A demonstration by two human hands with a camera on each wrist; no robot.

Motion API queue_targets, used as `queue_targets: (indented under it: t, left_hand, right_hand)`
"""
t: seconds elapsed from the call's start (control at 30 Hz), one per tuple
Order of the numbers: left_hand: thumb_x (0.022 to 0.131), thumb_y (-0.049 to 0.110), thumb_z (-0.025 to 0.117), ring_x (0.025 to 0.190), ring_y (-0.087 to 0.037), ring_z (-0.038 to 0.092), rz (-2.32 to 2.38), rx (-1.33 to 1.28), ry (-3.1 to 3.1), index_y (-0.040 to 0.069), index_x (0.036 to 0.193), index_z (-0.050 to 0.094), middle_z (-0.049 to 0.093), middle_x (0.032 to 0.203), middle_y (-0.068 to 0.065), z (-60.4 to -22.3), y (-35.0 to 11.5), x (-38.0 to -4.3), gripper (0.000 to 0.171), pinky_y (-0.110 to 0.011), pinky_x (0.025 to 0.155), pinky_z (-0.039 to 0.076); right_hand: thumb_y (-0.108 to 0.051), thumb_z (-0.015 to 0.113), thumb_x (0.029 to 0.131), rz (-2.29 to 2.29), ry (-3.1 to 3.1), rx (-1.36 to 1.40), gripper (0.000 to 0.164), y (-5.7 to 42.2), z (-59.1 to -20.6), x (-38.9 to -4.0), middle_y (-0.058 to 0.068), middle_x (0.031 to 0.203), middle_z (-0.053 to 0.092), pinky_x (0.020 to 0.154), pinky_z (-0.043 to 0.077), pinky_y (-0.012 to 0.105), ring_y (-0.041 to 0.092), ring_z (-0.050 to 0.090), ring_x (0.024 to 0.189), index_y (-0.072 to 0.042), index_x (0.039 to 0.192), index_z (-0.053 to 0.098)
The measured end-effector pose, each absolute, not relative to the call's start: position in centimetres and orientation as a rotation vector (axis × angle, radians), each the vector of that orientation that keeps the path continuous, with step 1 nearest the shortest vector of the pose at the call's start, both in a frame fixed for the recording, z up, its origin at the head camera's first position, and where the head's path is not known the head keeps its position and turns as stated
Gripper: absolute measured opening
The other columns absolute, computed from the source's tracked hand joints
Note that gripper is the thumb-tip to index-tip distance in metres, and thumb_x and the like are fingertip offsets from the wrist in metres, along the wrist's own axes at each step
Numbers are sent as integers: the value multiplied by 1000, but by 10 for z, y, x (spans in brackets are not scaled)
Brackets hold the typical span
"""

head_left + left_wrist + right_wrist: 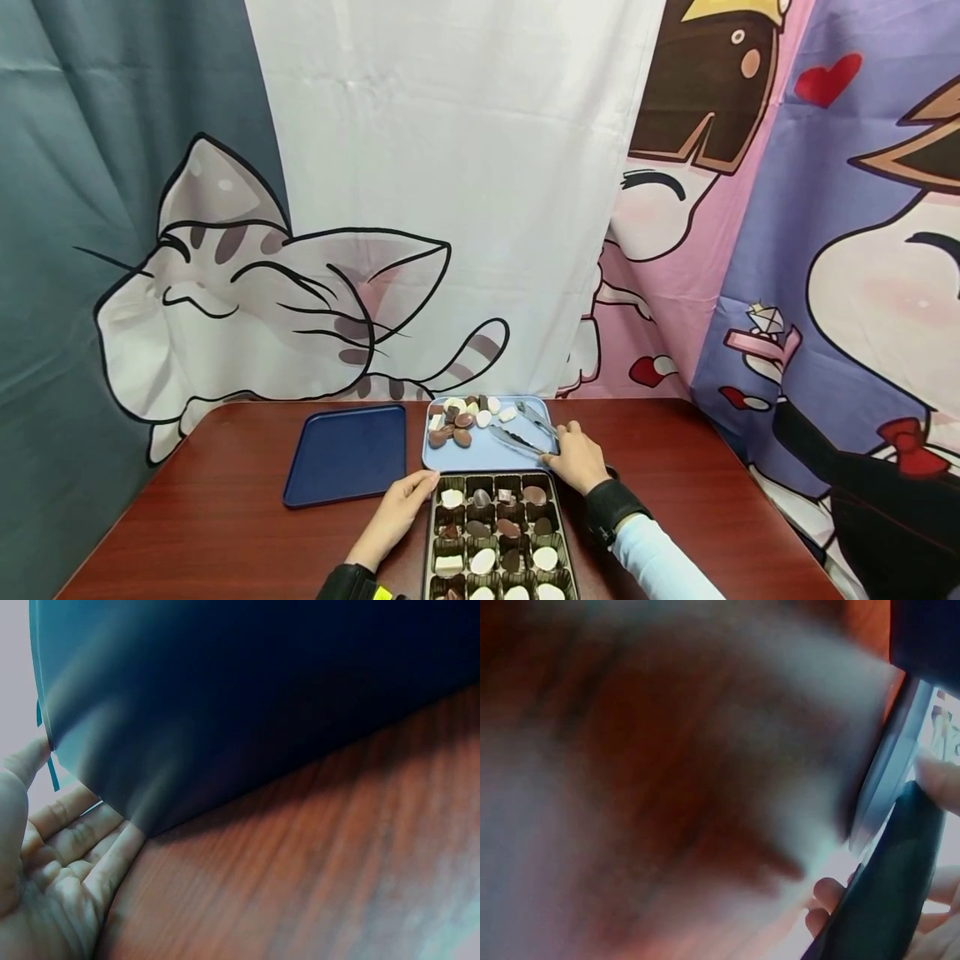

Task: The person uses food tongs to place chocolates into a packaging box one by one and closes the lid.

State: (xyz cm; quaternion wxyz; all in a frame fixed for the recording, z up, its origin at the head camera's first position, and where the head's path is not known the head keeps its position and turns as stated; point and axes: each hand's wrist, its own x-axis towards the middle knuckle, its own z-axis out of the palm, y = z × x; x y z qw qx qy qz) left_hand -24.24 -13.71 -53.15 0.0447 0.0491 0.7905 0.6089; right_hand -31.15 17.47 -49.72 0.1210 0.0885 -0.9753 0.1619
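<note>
A gold-lined box of chocolates (491, 509) lies at the front of the table, its visible compartments holding white, milk and dark pieces. My left hand (399, 510) holds the box's far left corner, with the thumb at the rim and the fingers (82, 825) along its dark side. In my right hand (581, 460) is a pair of tongs (516, 439), gripped by its black handle (889, 892). The tongs' two arms stand spread apart over the light blue tray (480, 458). Loose chocolates (462, 437) are heaped at that tray's left and back.
Left of the light blue tray lies a dark blue tray (348, 458). The wooden table (225, 500) reaches back to a printed cartoon curtain (450, 167). The box's near end runs out of the head view.
</note>
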Motion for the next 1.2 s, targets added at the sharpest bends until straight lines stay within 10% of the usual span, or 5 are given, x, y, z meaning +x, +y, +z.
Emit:
queue_targets:
  t: [0.57,0.83,1.2]
  left_hand:
    - [106,41,52,119,-25,64,1853,161,2416,0,131,65,66,132,-19,-531,-137,-241,50,-42,98,54]
    - [106,39,52,111,-11,64,1858,156,2424,3,128,67,68,128,-14,-529,-137,-241,44,-32,93,52]
    - [107,34,50,126,-37,61,1881,131,2430,-5,134,61,61,139,-25,-529,-136,-240,49,-45,101,55]
  right_hand:
    - [-30,86,76,715,-2911,244,78,194,-496,-306,24,124,61,91,55,55,37,66,105,7,138,56]
    - [-27,88,73,762,-2905,291,66,202,-495,-303,16,110,60,81,52,45,26,61,92,-1,128,64]
    - [-43,77,86,961,-2821,206,59,214,-488,-297,17,121,61,99,51,50,30,62,112,2,124,69]
